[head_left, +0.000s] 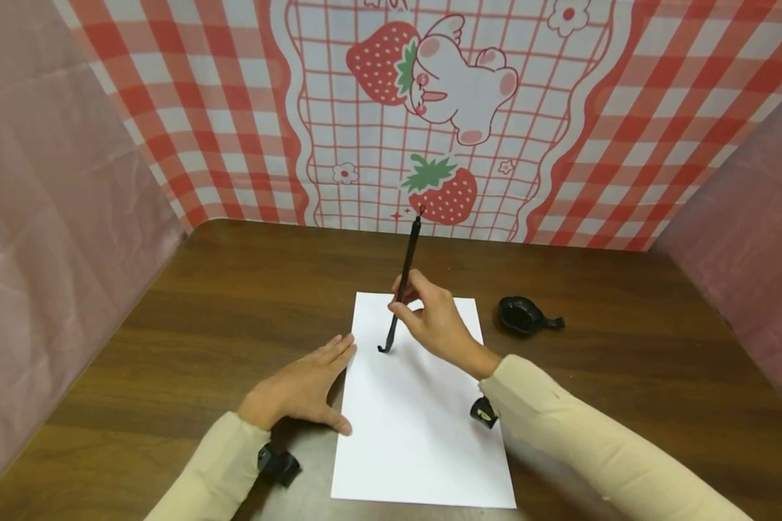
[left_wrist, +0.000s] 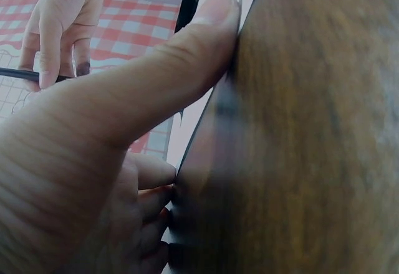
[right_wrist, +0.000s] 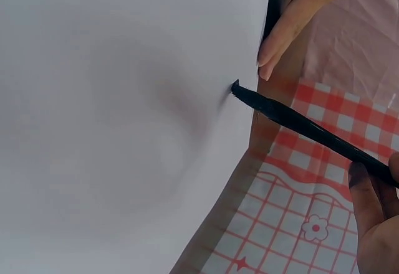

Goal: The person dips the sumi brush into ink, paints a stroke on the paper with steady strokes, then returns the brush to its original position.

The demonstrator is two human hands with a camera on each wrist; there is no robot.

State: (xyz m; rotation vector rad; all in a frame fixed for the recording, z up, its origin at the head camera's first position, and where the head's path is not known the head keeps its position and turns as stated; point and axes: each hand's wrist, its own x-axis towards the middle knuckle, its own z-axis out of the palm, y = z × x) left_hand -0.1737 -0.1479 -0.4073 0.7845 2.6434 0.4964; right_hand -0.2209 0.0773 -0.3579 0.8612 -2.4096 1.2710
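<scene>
My right hand pinches a black ink brush by its handle, with a hanging loop at the top end. The dark tip meets the white sheet of paper near its upper left, where a small black mark shows in the head view. In the right wrist view the brush slants toward the paper, and a fingertip looks stained dark. My left hand lies with spread fingers and thumb at the sheet's left edge. Close up in the left wrist view, the thumb rests along that edge.
A small black ink dish with a short handle stands right of the paper on the brown wooden table. A red checked strawberry cloth hangs behind, with pink cloth at both sides. Black wrist devices sit on both sleeves.
</scene>
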